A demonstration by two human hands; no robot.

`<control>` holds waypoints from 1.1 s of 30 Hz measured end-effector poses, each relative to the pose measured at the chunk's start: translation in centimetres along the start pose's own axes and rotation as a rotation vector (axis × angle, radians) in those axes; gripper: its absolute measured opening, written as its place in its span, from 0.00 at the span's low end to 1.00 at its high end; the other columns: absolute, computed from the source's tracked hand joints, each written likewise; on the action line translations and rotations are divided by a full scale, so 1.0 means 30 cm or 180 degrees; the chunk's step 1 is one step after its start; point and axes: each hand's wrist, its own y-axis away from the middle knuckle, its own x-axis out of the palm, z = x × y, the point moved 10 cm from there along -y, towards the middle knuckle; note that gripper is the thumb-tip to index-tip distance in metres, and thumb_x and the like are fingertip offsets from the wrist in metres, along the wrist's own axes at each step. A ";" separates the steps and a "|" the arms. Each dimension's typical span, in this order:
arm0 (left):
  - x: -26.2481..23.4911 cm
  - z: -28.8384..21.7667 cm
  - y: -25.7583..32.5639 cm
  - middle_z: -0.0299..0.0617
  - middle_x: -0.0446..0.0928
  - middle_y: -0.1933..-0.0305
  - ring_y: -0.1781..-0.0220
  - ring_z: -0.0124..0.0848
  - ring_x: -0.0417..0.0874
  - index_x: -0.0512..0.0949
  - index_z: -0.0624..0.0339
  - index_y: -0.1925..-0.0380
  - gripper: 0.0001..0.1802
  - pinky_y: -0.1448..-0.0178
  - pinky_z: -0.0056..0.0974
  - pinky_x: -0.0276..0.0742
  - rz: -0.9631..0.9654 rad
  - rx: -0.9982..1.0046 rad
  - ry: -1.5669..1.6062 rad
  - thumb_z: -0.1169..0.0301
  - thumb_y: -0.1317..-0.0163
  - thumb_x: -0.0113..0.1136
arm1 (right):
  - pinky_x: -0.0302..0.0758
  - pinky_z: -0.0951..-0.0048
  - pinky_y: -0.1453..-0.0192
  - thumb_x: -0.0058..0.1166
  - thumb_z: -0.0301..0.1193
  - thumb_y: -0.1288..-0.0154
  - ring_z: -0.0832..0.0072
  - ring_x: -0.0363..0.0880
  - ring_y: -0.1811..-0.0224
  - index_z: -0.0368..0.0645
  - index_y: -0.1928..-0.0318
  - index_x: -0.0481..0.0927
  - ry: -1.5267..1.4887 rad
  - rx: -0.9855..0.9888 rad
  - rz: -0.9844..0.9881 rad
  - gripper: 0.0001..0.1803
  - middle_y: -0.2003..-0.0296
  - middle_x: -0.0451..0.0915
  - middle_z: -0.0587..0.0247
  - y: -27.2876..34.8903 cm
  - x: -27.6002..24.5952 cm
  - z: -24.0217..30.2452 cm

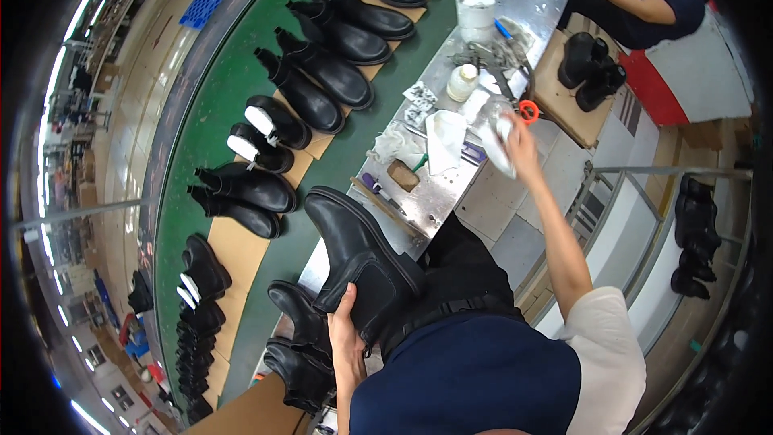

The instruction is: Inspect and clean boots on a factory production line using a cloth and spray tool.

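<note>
My left hand [346, 340] grips a black ankle boot [345, 229] by its shaft, the thumb pressed on the upper near the elastic side panel. The boot is tilted, its toe pointing up and left and its sole turned to the right. At the right edge of the metal bench my right hand [523, 151] is closed on a crumpled white cloth [501, 145], apart from the boot. Beside that hand lie orange-handled scissors [528, 112] and another white cloth [445, 142]. Two more black boots [296, 314] stand next to my left hand.
A green conveyor belt [322, 167] curves along the left, bearing several black boots on cardboard. The metal bench [431, 208] holds a white bottle [462, 82], a white roll [475, 16] and a tan block [403, 176]. Another person [644, 0] works at the upper right. A rack [644, 171] stands right.
</note>
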 end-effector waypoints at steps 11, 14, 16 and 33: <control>0.023 0.031 -0.006 0.49 0.77 0.53 0.54 0.39 0.81 0.72 0.68 0.50 0.18 0.49 0.41 0.79 -0.0034 -0.0189 0.0418 0.73 0.40 0.57 | 0.71 0.80 0.76 0.43 0.30 0.35 0.83 0.72 0.77 0.41 0.39 0.67 -0.0647 0.0987 0.0711 0.24 0.74 0.77 0.65 -0.285 -0.046 0.028; 0.000 0.018 -0.004 0.49 0.78 0.53 0.53 0.38 0.81 0.72 0.68 0.50 0.18 0.48 0.39 0.78 -0.0068 -0.0017 0.0400 0.74 0.40 0.57 | 0.65 0.83 0.79 0.50 0.26 0.43 0.88 0.68 0.80 0.43 0.42 0.68 0.0710 0.0314 0.1254 0.26 0.80 0.72 0.71 -0.197 0.074 0.260; -0.012 0.017 -0.002 0.47 0.78 0.53 0.53 0.35 0.80 0.73 0.68 0.51 0.18 0.47 0.36 0.76 -0.0041 0.0074 0.0276 0.73 0.40 0.58 | 0.69 0.84 0.71 0.51 0.23 0.49 0.87 0.71 0.75 0.41 0.48 0.68 0.0230 0.0138 0.2354 0.24 0.68 0.75 0.70 0.048 0.267 0.391; -0.071 -0.011 0.027 0.44 0.77 0.53 0.53 0.31 0.79 0.73 0.64 0.51 0.17 0.49 0.35 0.76 0.0133 -0.0200 0.0243 0.71 0.40 0.59 | 0.55 0.84 0.85 0.56 0.23 0.47 0.90 0.60 0.88 0.39 0.61 0.69 -0.0053 0.0720 0.3636 0.13 0.85 0.65 0.77 0.705 0.859 0.473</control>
